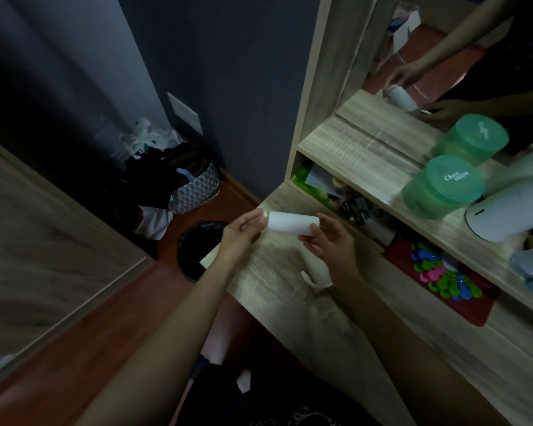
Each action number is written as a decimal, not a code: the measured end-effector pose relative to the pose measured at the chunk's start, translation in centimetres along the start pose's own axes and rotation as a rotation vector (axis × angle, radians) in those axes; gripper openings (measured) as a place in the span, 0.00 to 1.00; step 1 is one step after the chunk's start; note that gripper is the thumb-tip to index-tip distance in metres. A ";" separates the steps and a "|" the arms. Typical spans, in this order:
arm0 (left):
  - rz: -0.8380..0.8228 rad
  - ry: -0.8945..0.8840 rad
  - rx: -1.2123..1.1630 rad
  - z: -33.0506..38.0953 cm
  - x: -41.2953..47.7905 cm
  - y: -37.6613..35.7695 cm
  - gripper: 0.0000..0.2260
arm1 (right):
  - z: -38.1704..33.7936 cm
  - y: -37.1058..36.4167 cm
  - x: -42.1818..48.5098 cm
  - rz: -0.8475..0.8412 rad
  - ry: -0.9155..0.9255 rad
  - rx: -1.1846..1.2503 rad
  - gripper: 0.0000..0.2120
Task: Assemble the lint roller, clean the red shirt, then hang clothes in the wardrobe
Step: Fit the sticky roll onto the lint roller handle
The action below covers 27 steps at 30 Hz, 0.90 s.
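Laundry spills from a patterned basket [197,192] in the far corner of the floor, and a dark round bin [194,247] stands just beside the wooden desk [274,290]. Above the desk's near-left edge, the left hand [242,233] reaches forward, thumb and fingertips pinching the left end of the white lint roll [293,226]. The roll lies level in the air between both hands. The right hand [331,242] curls its fingers round the roll's right end. A white curved plastic piece [309,277] lies on the desk near the right wrist. Further right, a red tray [462,305] holds coloured clips, and a green lidded jar [443,187] stands on the shelf [366,161] before a mirror.
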<state>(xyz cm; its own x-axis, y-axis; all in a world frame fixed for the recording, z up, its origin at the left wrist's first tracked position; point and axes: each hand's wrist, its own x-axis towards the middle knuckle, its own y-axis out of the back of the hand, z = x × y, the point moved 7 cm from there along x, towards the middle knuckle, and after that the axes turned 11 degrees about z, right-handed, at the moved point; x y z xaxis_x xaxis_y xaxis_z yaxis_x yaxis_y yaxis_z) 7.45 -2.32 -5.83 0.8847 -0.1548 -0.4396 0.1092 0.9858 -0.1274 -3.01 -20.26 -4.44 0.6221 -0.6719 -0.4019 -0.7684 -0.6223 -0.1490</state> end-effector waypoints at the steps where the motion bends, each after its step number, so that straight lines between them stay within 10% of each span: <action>1: -0.009 0.003 0.001 0.0 -0.1 -0.1 0.13 | 0.1 -0.1 -0.1 -0.006 -0.005 0.003 0.14; 27: -0.089 0.057 0.020 0.5 -0.8 -0.6 0.11 | 0.9 0.0 -0.1 -0.089 0.035 -0.025 0.17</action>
<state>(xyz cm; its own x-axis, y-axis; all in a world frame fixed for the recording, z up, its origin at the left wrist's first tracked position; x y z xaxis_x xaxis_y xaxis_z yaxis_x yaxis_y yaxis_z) 6.92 -2.76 -4.99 0.8441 -0.2445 -0.4772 0.1956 0.9691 -0.1505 -3.24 -19.84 -5.18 0.6929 -0.6267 -0.3564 -0.7061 -0.6899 -0.1595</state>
